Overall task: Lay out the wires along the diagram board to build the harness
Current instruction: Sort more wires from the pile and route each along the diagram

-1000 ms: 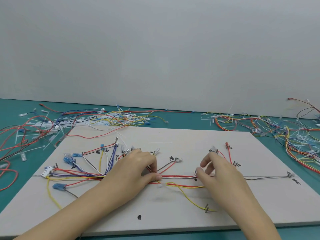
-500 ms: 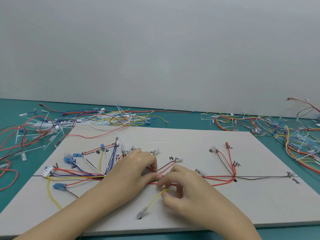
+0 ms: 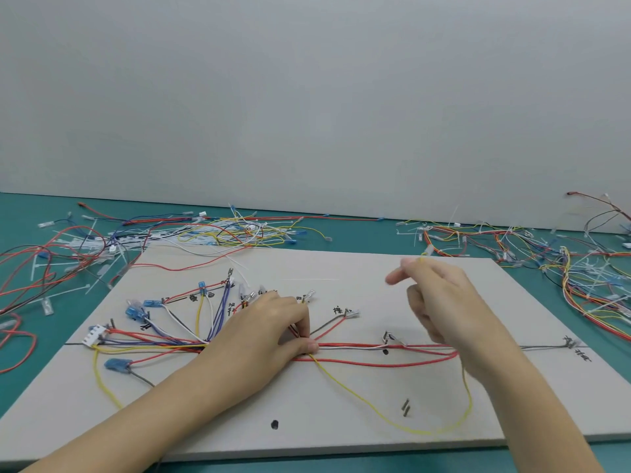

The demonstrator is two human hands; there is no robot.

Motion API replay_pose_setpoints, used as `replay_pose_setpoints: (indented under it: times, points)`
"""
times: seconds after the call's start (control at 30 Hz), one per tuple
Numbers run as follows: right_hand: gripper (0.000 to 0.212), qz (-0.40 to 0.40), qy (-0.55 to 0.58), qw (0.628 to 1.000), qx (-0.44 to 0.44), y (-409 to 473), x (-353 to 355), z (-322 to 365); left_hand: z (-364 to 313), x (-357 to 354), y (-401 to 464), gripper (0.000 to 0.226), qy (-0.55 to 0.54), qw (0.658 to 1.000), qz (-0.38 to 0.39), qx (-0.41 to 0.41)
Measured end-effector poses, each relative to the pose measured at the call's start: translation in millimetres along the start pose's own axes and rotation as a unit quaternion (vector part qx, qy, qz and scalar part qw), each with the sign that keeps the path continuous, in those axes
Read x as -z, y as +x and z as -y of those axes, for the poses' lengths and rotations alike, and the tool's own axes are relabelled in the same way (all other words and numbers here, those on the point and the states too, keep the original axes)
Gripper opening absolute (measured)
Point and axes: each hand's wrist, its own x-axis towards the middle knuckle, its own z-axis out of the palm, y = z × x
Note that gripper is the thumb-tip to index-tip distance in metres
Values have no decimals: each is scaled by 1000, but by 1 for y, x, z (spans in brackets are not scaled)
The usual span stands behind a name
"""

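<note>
The grey diagram board (image 3: 341, 268) lies flat in front of me. A bundle of red, white, yellow and blue wires (image 3: 358, 347) runs along its drawn line, fanning out from a white connector (image 3: 94, 336) on the left. My left hand (image 3: 269, 332) pinches this bundle near the board's middle. My right hand (image 3: 444, 302) is raised above the board's right half, blurred, fingers curled, with the end of a yellow wire (image 3: 375, 413) at its fingertips. That wire sags in a wide loop from the left-hand pinch toward the board's front edge.
Two short pins (image 3: 405, 407) and a black dot (image 3: 274, 425) sit near the board's front. Loose wire piles lie on the green table (image 3: 34, 387) behind the board at left (image 3: 102, 240) and at right (image 3: 512, 240). A grey wall stands behind.
My right hand took the yellow wire beside my left hand, then rose up and to the right with it, drawing it into a long loop. My left hand stayed put.
</note>
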Motion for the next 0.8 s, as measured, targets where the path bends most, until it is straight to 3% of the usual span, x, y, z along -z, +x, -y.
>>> replay_pose_setpoints:
  times: [0.1,0.3,0.47,0.7,0.8]
  points:
    - [32,6,-2,996,-89,23,12,-11,0,0,0,21,5,1000,1,-1]
    - [35,150,-191,966,-92,18,9,-38,-1,0,0,20,8,1000,0,-11]
    - [13,143,-239,960,-26,10,4,-42,-2,2,5,20,1,1000,5,-10]
    - [10,86,-360,925,82,1,-1,-48,-3,1,9,32,16,1000,18,2]
    - [5,117,-355,923,88,2,2,-47,-3,1,9,35,23,999,25,7]
